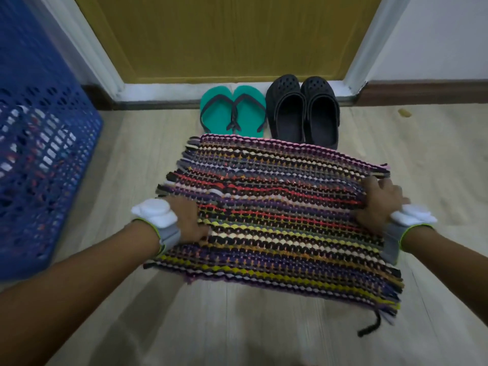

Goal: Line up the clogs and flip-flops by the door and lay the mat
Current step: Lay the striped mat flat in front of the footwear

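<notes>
Nearest: pale wood-look floor [237,320], shadowed under the near edge of the mat [277,215]. Striped woven mat, many colours, fringed at both side edges, one dark loose strand trailing off the near right corner. Near edge apparently raised a little above the boards; far edge low, just short of the footwear. Slightly skewed, right side nearer the camera.

Left hand [186,220] at the mat's left edge, about halfway along. Thumb on top of the weave, fingers tucked out of sight beneath: a pinch grip on the mat. Grey strap with a white puck on the wrist.

Right hand [380,202] at the right edge, a little farther forward. Fingers bent over the fringe and closed on the mat; thumb not visible, outline motion-blurred. Same grey strap and white puck.

To the left, well clear of the mat: blue perforated plastic basket [39,154], contents not identifiable through the holes.

Beyond the mat: green flip-flops [232,112] with dark straps, paired side by side, heels just beside the mat's far edge. Immediately right of them, black clogs [303,112], also paired, toes toward the threshold, right heel touching or overlapping the mat corner.

Farthest: yellow-brown door [224,35] shut in a white frame; dark skirting on either side.
</notes>
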`<state>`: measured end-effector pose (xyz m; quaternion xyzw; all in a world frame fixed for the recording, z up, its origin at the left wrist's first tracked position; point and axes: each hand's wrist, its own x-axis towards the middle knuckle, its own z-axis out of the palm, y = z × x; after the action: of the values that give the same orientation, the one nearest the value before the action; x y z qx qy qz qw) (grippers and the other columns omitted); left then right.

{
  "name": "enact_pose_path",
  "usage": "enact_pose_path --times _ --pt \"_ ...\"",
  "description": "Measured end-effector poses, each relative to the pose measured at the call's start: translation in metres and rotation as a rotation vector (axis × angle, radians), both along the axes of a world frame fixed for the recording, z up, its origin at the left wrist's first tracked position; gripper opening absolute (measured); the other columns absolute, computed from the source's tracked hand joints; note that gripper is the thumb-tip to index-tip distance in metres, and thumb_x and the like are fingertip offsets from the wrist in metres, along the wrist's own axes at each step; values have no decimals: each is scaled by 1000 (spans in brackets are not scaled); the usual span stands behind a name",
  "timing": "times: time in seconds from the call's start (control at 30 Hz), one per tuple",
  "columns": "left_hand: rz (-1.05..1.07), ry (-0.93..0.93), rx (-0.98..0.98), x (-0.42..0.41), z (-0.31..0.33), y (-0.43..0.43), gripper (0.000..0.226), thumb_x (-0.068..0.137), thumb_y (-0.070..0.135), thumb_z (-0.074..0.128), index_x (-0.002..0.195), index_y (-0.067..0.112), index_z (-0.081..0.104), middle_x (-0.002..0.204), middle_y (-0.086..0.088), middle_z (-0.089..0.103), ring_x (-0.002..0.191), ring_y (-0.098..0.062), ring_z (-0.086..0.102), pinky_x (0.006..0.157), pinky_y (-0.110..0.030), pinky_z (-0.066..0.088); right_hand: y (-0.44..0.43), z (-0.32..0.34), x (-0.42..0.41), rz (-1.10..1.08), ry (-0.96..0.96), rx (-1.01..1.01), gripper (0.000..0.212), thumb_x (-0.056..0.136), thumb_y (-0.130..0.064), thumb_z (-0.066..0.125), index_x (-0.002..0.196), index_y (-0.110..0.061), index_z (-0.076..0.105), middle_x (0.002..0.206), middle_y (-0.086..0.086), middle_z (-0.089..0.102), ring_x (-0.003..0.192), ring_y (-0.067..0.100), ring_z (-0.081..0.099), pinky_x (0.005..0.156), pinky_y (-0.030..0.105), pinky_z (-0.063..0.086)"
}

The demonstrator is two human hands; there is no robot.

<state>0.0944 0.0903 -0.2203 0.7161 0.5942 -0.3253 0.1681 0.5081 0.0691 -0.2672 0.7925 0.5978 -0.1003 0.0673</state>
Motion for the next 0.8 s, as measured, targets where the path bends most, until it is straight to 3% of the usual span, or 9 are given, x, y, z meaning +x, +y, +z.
enact_pose_path --times 0.07,0.1,0.17,0.23,0.4,0.47,0.57,0.67,0.8 --pt "15 -188 235 -1 -9 16 64 80 68 55 121 20 53 113 -10 61 103 -32 60 85 -45 54 4 1 -14 23 90 95 87 69 -55 77 140 -23 37 134 22 45 116 47 48 91 53 46" --pt "25 -278 247 2 -14 20 77 76 69 58 139 29 41 136 -11 51 124 -36 51 95 -50 51 7 0 -21 40 146 84 94 68 -60 76 145 -25 35 140 22 43 123 47 45 99 52 43" --pt "72 -316 171 1 -29 29 101 66 78 61 151 46 16 163 -3 19 148 -38 22 110 -58 38 10 -6 -31 75 172 -72 112 61 -78 66 153 -30 22 154 20 29 139 45 31 112 52 33" --pt "53 -257 107 -2 -47 26 112 59 85 59 152 49 8 167 4 3 153 -36 9 114 -60 31 9 -15 -34 122 129 -243 123 53 -91 56 154 -42 5 165 12 4 148 44 7 116 59 25" --pt "27 -100 209 -23 -56 -9 115 58 96 37 152 33 18 162 -4 22 146 -36 27 111 -58 34 -11 -20 -33 375 94 -312 134 37 -96 57 144 -59 -15 164 -3 -22 151 38 -12 115 69 12" --pt "104 -60 206 -29 -57 -17 114 62 96 33 154 30 17 163 -5 20 148 -38 24 114 -56 30 -12 -19 -40 474 96 -322 134 38 -97 57 143 -59 -18 163 -4 -24 150 37 -14 114 69 11" --pt "196 -161 310 -32 -58 -9 111 67 90 44 155 30 12 165 -6 15 149 -39 20 113 -57 31 -8 -18 -57 480 150 -267 128 42 -97 54 146 -58 -9 165 -3 -17 151 36 -10 116 67 11" --pt "280 -256 181 -29 -65 -5 117 60 90 53 153 45 -1 168 4 -5 154 -37 0 115 -63 25 3 -19 -60 401 162 -168 118 49 -96 49 148 -56 1 166 -1 -8 152 34 -3 116 65 16" --pt "279 -274 134 -33 -68 10 122 53 89 59 150 53 -7 166 9 -18 153 -32 -16 118 -66 14 14 -22 -52 286 143 -249 128 42 -97 52 149 -54 -3 165 -4 -13 152 34 -9 113 69 18"
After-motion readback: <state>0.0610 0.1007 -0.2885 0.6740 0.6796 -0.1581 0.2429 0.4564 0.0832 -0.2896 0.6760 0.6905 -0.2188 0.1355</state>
